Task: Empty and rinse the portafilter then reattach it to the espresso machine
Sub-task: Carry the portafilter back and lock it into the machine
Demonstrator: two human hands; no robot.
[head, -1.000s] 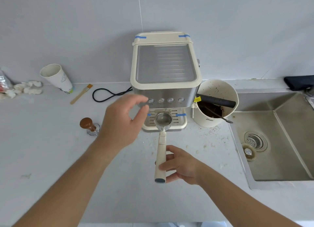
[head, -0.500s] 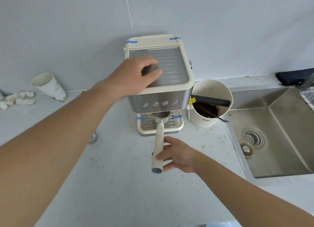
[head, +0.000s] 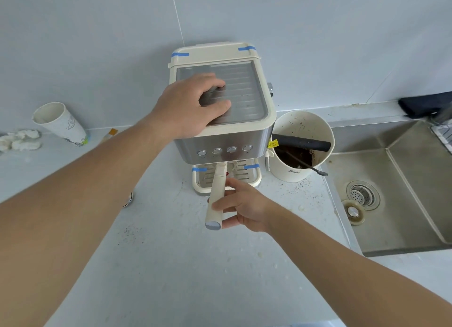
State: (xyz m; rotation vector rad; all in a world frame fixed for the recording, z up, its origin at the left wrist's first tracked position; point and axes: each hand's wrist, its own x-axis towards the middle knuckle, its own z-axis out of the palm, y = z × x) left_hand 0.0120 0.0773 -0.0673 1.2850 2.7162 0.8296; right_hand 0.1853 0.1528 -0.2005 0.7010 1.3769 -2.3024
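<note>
1. Right beside the espresso machine (head: 220,136), on its sink side, stands a cream knock box (head: 296,172); it holds dark spent coffee grounds (head: 294,156), a black bar (head: 302,143) spans its mouth, and a thin spoon (head: 310,167) leans out over its rim.
2. Far to the other side, a paper cup (head: 61,123) lies tilted with its open mouth toward the wall; what is inside cannot be told. White crumpled bits (head: 20,141) lie near it.
3. The sink (head: 403,199) is steel, with a strainer drain (head: 362,194) and a loose stopper (head: 353,211) just beside it.
4. The portafilter (head: 216,194) sits with its head under the machine's group, above the drip tray (head: 247,177), its cream handle pointing toward the person.
5. The right hand (head: 241,208) is closed around that handle, fingers curled on it.
6. The left hand (head: 193,104) rests palm-down on the machine's ribbed top, fingers spread and bent, gripping nothing.
7. The tabletop (head: 171,265) is pale, speckled with coffee grounds; grey-blue wall panels rise behind it.
</note>
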